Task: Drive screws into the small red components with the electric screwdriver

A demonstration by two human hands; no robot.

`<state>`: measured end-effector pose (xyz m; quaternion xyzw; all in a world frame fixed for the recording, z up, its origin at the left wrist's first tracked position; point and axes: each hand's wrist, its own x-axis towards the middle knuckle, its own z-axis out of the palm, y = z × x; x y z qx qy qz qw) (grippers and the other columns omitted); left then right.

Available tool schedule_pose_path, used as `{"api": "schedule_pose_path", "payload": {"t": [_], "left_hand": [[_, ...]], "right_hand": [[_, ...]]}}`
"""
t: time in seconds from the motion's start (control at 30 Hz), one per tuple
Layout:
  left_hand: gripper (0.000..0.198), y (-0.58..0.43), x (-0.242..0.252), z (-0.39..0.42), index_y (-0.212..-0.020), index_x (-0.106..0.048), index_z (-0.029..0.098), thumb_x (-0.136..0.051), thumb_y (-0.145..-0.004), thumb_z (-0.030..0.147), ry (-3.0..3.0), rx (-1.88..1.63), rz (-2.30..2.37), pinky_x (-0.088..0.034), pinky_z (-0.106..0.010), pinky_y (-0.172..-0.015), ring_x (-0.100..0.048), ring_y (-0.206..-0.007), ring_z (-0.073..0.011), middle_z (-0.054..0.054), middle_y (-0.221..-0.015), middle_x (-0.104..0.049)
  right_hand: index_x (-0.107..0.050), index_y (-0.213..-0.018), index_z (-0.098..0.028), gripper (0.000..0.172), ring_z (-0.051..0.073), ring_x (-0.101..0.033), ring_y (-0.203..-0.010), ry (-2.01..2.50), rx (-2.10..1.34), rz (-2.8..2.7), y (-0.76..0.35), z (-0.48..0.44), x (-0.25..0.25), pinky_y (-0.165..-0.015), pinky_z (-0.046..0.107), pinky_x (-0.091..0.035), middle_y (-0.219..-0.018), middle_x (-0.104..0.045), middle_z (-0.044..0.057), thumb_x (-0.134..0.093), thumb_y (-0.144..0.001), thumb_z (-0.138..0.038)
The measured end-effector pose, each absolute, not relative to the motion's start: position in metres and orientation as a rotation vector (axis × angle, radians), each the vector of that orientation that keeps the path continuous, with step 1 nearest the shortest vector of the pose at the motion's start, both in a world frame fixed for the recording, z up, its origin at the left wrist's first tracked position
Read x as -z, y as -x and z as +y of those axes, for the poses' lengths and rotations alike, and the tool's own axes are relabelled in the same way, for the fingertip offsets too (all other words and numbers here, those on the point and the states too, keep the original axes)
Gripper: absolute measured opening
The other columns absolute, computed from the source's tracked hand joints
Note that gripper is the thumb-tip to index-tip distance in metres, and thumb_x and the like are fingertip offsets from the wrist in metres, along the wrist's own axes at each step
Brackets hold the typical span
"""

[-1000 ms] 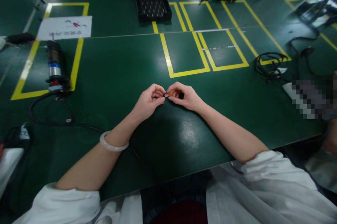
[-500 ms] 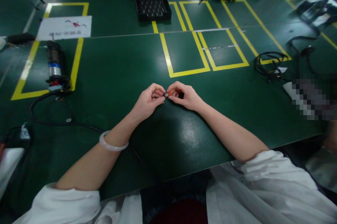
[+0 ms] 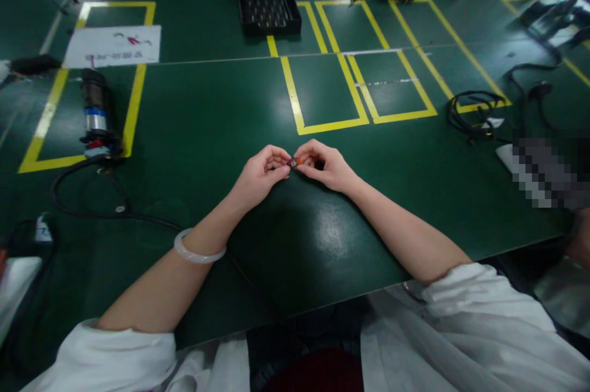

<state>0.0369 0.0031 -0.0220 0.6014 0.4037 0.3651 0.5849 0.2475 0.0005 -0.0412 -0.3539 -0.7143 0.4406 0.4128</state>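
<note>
A tiny part (image 3: 294,162), red, orange and dark, is pinched between the fingertips of both hands above the green table (image 3: 207,109). My left hand (image 3: 265,176) grips its left end, thumb and fingers pressed together. On the other side, my right hand (image 3: 326,164) closes on the orange end with thumb and forefinger. The part is too small to make out in detail. A pale bangle circles my left wrist.
A cylindrical black device (image 3: 96,112) with a cable stands at the left near a white paper (image 3: 113,46). Across the table are a black tray (image 3: 270,26) and another person's hands. Coiled black cable (image 3: 474,114) lies at the right, inside and beside yellow tape outlines.
The small part has shifted very slightly to the right and up, and its orange end has turned a little between the fingertips. Both hands keep almost the same place.
</note>
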Motion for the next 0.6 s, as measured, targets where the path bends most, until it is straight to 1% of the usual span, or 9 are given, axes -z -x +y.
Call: {"api": "schedule_pose_path", "payload": {"t": [0.3,0.6], "left_hand": [[0.027,-0.0352,0.0257,0.0041,-0.097,-0.062,0.015,-0.075,-0.077,0.026,-1.424,-0.853,0.942,-0.052,-0.03,-0.078,-0.062,-0.08,-0.015,-0.003,-0.089,-0.066],[0.026,-0.0359,0.0225,0.0026,-0.097,-0.06,0.016,-0.075,-0.078,0.026,-1.423,-0.843,0.93,-0.052,-0.03,-0.078,-0.061,-0.079,-0.0146,-0.002,-0.087,-0.064]], "right_hand": [[-0.061,-0.106,-0.018,0.018,0.011,-0.061,-0.072,0.907,-1.076,-1.843,-0.2485,-0.0009,0.0414,-0.066,0.024,-0.048,-0.087,-0.07,0.001,-0.066,-0.093,-0.03],[-0.061,-0.105,-0.019,0.018,0.011,-0.062,-0.072,0.91,-1.094,-1.843,-0.2475,-0.0014,0.0381,-0.067,0.024,-0.048,-0.086,-0.071,0.001,-0.067,-0.092,-0.03]]}}
